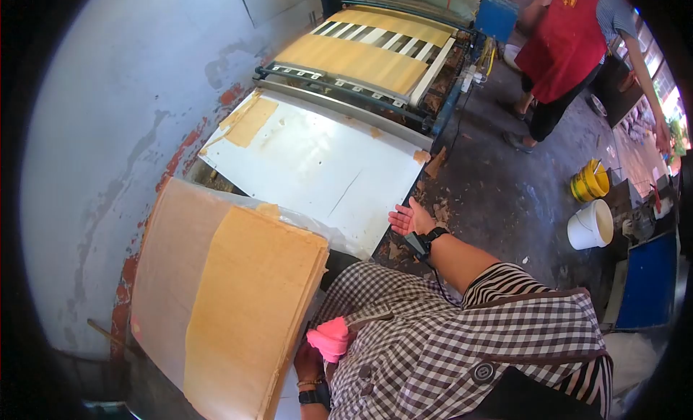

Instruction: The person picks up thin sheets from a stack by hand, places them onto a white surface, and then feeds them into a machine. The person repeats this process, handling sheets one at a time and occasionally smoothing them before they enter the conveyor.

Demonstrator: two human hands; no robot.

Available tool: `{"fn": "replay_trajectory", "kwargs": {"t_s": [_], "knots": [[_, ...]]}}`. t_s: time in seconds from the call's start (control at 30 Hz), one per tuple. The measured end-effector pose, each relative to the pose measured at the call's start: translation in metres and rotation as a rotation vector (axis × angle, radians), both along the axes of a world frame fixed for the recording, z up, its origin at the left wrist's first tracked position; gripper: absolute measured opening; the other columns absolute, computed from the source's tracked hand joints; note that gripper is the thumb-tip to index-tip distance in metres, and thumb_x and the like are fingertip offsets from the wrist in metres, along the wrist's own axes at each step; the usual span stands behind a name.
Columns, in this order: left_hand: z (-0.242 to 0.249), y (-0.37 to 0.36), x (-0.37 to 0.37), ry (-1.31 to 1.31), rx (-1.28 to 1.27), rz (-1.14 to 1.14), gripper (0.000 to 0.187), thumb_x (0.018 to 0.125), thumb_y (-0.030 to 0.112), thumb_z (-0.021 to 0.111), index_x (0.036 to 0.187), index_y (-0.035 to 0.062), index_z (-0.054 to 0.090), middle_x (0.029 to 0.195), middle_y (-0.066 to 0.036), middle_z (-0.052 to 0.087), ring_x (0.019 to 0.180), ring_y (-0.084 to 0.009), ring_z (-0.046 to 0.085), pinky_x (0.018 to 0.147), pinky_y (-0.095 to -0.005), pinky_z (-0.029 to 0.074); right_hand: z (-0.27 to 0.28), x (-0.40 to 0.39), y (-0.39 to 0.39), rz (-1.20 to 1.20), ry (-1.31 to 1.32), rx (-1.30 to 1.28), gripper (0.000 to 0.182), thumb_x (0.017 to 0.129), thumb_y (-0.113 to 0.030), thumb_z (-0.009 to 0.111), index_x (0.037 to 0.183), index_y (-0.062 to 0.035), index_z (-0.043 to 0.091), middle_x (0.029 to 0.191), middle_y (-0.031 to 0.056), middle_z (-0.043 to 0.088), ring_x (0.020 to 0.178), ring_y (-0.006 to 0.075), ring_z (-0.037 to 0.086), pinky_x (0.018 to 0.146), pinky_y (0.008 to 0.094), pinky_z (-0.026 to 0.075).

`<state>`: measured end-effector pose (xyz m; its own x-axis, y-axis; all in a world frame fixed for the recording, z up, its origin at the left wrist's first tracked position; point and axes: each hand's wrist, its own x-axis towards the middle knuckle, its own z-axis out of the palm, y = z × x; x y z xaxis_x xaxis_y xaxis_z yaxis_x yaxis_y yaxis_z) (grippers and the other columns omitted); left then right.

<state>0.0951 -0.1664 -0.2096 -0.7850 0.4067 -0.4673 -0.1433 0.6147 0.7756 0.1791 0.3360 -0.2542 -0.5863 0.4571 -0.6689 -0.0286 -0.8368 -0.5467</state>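
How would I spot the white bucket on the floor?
Start at the long machine with its white metal table. Look right across the dark floor. The white bucket sits just below a yellow one, larger and plain white.

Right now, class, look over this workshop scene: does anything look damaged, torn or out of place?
Yes. A torn yellow sheet piece lies crooked on the white table, scraps litter the floor beside it, and the wall's paint is peeling in red patches.
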Motion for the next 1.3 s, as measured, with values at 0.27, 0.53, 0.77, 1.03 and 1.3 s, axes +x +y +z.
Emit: {"fn": "replay_trajectory", "kwargs": {"t_s": [0.27,0.53,0.77,1.03,1.3], "knots": [[-0.057,-0.028,-0.001,0.315,0.007,-0.205,0.014,0.081,0.015,0.06,0.09,0.0075,0.067,0.094,-0.013,0.068,0.084,-0.0325,0.065,0.069,-0.0402,0.053,-0.003,-0.007,0.0,0.021,0.01,0.018,0.069,0.096,-0.063,0.044,0.135,-0.0058,0.048,0.124,0.0166,0.062,0.11,0.0304,0.062,0.09,0.0491,0.051],[-0.054,-0.024,-0.004,0.226,0.023,-0.099,0.014,0.082,0.016,0.062,0.093,0.0094,0.067,0.095,-0.013,0.069,0.086,-0.0325,0.066,0.07,-0.0404,0.054,0.006,-0.015,-0.011,0.044,0.026,0.022,0.082,0.092,-0.07,0.044,0.142,-0.0054,0.042,0.132,0.017,0.056,0.118,0.0299,0.057,0.095,0.0478,0.048],[-0.043,-0.016,-0.006,0.436,0.008,-0.214,0.019,0.085,0.022,0.064,0.098,0.0098,0.069,0.096,-0.012,0.07,0.091,-0.0313,0.067,0.075,-0.0388,0.054,0.059,-0.047,0.025,-0.096,0.307,0.068,0.118,0.073,-0.089,0.047,0.153,-0.006,0.022,0.15,0.0199,0.036,0.136,0.0345,0.04,0.108,0.0507,0.036],[-0.052,-0.01,0.011,0.097,0.004,-0.064,0.028,0.093,0.027,0.057,0.113,0.0095,0.067,0.111,-0.015,0.07,0.104,-0.0279,0.067,0.086,-0.0369,0.052,0.085,-0.07,0.075,-0.143,0.481,0.092,0.105,0.075,-0.085,0.052,0.141,-0.0047,0.04,0.136,0.0172,0.051,0.121,0.0318,0.051,0.098,0.051,0.043],[-0.02,0.003,0.009,0.141,-0.221,-0.208,0.029,0.091,0.028,0.06,0.114,0.0128,0.067,0.11,-0.017,0.069,0.103,-0.0346,0.066,0.084,-0.0399,0.053,0.05,-0.106,0.076,0.057,-0.194,0.427,0.042,0.094,-0.038,0.064,0.108,0.0015,0.061,0.078,0.0105,0.067,0.055,0.019,0.06,0.054,0.0324,0.046]]}}
